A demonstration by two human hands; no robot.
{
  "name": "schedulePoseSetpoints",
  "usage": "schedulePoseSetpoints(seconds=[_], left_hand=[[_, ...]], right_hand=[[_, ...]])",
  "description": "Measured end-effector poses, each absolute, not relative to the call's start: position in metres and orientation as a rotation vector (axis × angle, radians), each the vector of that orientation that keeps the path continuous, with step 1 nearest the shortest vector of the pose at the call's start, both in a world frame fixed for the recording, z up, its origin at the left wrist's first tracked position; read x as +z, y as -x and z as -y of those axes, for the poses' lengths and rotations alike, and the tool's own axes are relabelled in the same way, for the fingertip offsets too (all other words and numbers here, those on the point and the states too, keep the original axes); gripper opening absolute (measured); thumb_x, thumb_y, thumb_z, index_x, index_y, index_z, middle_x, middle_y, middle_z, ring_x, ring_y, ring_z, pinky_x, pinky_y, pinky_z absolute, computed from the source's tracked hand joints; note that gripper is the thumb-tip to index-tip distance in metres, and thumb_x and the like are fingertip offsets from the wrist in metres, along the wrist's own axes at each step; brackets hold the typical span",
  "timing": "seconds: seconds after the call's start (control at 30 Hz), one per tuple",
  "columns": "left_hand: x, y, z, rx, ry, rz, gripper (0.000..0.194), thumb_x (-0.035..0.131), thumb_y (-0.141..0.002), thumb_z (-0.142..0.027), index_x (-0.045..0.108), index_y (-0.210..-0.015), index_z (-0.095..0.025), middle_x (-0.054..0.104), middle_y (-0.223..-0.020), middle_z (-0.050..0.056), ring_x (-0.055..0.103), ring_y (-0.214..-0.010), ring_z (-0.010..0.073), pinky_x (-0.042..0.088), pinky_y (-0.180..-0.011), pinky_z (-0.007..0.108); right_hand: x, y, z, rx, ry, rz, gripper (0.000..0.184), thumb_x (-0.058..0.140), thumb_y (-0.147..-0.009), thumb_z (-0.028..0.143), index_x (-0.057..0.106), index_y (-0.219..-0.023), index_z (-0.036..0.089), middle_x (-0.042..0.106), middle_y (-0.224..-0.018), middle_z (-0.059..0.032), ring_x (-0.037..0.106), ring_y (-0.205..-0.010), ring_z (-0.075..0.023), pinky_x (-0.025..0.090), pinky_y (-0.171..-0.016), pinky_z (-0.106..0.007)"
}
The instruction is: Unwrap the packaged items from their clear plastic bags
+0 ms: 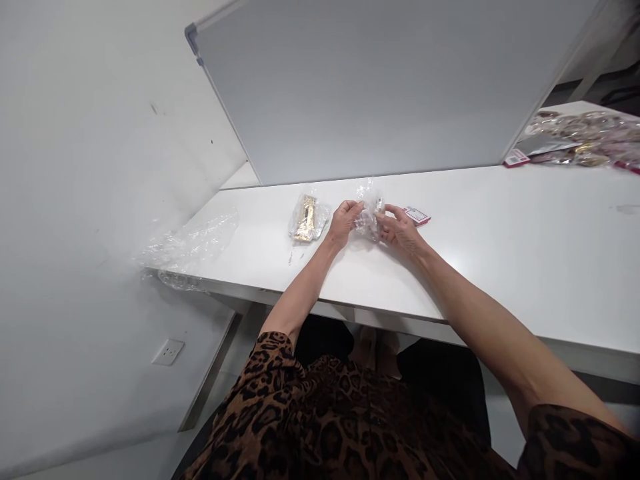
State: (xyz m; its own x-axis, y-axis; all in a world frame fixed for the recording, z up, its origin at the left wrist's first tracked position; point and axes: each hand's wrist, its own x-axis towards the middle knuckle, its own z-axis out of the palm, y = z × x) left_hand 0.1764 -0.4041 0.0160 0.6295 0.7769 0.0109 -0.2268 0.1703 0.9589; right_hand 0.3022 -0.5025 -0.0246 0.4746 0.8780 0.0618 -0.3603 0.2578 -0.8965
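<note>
A crinkled clear plastic bag (369, 212) is held up between my hands, just above the white table. My left hand (345, 221) pinches its left side with the fingers closed. On the other side my right hand (397, 228) grips the bag, thumb and fingers around a small shiny item (379, 205) in it whose kind I cannot make out. Left of my left hand lies a gold-coloured rectangular item (306, 217) in clear plastic. Cards with white and dark pink print (417, 215) lie beyond my right hand, flat on the table.
A loose sheet of clear plastic (187, 247) hangs over the table's left end. Behind the table (500, 253) stands a large whiteboard (390, 87). Several plastic-wrapped items (590, 137) are heaped at the far right. A wall with a socket (169, 351) bounds the left side.
</note>
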Motion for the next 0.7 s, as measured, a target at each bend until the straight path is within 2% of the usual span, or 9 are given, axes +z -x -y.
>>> schedulePoseSetpoints(seconds=[0.1,0.23,0.4,0.47,0.6,0.7], left_hand=[[0.013,-0.173,0.400,0.785,-1.040,-0.515,0.026,0.077,-0.091,-0.023,0.052,-0.087,-0.020,0.072,-0.090,-0.003,0.067,-0.072,0.0057,0.051,-0.069,0.018],[0.012,-0.166,0.393,0.811,-0.934,-0.588,0.018,0.071,-0.095,-0.021,0.055,-0.089,-0.019,0.076,-0.094,-0.001,0.067,-0.069,0.0050,0.051,-0.071,0.019],[0.017,-0.161,0.396,0.809,-0.931,-0.564,0.010,0.058,-0.104,-0.022,0.061,-0.095,-0.019,0.078,-0.101,0.002,0.072,-0.075,0.0065,0.056,-0.077,0.022],[0.019,-0.159,0.397,0.818,-0.951,-0.549,0.010,0.056,-0.105,-0.021,0.062,-0.097,-0.019,0.079,-0.100,0.002,0.073,-0.077,0.0069,0.057,-0.079,0.022],[0.016,-0.157,0.394,0.874,-0.889,-0.625,0.004,0.061,-0.102,-0.020,0.059,-0.098,-0.018,0.074,-0.089,0.000,0.068,-0.067,0.0045,0.054,-0.072,0.018],[0.012,-0.156,0.391,0.902,-0.883,-0.853,0.013,0.061,-0.101,-0.020,0.056,-0.113,-0.020,0.073,-0.095,0.001,0.069,-0.070,0.0052,0.053,-0.071,0.018]], right_hand=[[-0.021,-0.307,0.502,0.885,0.900,0.544,0.055,0.097,-0.061,0.040,0.064,-0.104,0.027,0.074,-0.090,0.0005,0.070,-0.074,-0.0178,0.064,-0.065,-0.032],[-0.017,-0.312,0.501,0.885,0.786,0.508,0.043,0.086,-0.068,0.049,0.066,-0.099,0.025,0.076,-0.093,-0.0055,0.073,-0.085,-0.0253,0.068,-0.078,-0.042],[-0.016,-0.313,0.508,0.948,0.770,0.535,0.059,0.074,-0.076,0.073,0.068,-0.111,0.026,0.077,-0.109,-0.0100,0.075,-0.102,-0.0357,0.067,-0.075,-0.052],[-0.017,-0.312,0.510,0.955,0.788,0.546,0.060,0.076,-0.076,0.075,0.068,-0.113,0.028,0.077,-0.114,-0.0091,0.075,-0.106,-0.0368,0.067,-0.073,-0.052],[-0.019,-0.314,0.508,0.911,0.799,0.546,0.049,0.086,-0.076,0.059,0.067,-0.111,0.031,0.076,-0.118,-0.0053,0.073,-0.111,-0.0315,0.068,-0.072,-0.046],[-0.020,-0.315,0.506,0.879,0.771,0.489,0.045,0.089,-0.076,0.053,0.067,-0.107,0.030,0.077,-0.113,-0.0034,0.074,-0.106,-0.0265,0.068,-0.073,-0.040]])
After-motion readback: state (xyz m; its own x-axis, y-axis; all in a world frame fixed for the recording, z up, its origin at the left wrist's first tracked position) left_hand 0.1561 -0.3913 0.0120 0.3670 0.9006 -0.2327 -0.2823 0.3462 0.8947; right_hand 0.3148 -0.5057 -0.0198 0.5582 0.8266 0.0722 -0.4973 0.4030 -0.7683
